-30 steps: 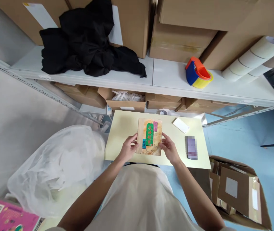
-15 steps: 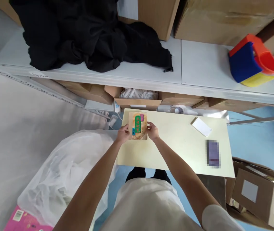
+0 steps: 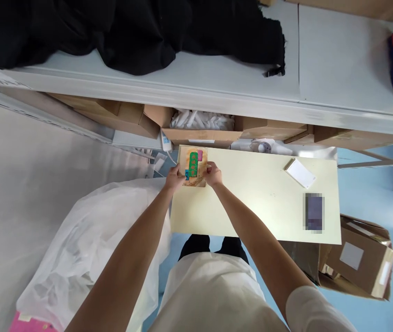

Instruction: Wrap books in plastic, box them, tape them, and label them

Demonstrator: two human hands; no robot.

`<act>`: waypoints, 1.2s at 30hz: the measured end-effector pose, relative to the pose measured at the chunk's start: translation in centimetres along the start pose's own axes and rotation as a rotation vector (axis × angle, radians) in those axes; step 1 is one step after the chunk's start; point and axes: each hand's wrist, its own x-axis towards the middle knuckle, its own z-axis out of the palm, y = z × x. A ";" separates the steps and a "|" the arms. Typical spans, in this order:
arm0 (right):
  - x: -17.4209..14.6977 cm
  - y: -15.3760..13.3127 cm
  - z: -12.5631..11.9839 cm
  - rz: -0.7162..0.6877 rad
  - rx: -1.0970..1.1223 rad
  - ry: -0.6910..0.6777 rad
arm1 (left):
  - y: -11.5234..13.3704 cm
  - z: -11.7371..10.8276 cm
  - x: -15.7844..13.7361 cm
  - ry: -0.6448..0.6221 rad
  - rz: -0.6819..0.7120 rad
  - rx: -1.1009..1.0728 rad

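A flat, square, tan book-like item (image 3: 194, 165) is over the far left of the pale yellow table (image 3: 251, 203). Its printed face has a green panel with red characters and smaller pink and blue patches. My left hand (image 3: 174, 178) closes on its lower left edge. At the right edge, the fingers of my right hand (image 3: 213, 174) are pinched on it. Whether it rests on the table or is held just above, I cannot tell. Farther right on the table lie a small white box (image 3: 300, 174) and a blurred dark purple rectangle (image 3: 314, 212).
Black cloth (image 3: 141, 37) lies along the grey shelf (image 3: 217, 85) above the table. Beneath it stands an open carton (image 3: 203, 135) of white pieces. White plastic sheeting (image 3: 106, 230) bulges at the table's left. A cardboard box (image 3: 351, 258) stands on the floor at right.
The camera view has shifted, so the shelf appears higher and larger. Both hands keep hold of the book-like item, which now sits nearer the table's far left corner.
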 end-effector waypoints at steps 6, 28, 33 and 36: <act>0.1 -0.4 0.0 -0.025 -0.190 0.016 | 0.5 -0.1 -0.1 -0.019 0.014 0.075; -0.7 -0.3 0.2 0.014 -0.203 0.014 | 1.0 0.2 -0.5 0.029 0.035 0.097; -1.6 0.6 -1.4 -0.004 0.010 -0.005 | 2.6 0.0 -1.2 0.098 -0.002 0.105; -4.1 1.8 -4.7 -0.074 0.190 0.023 | 5.0 0.5 -2.5 0.133 0.031 0.083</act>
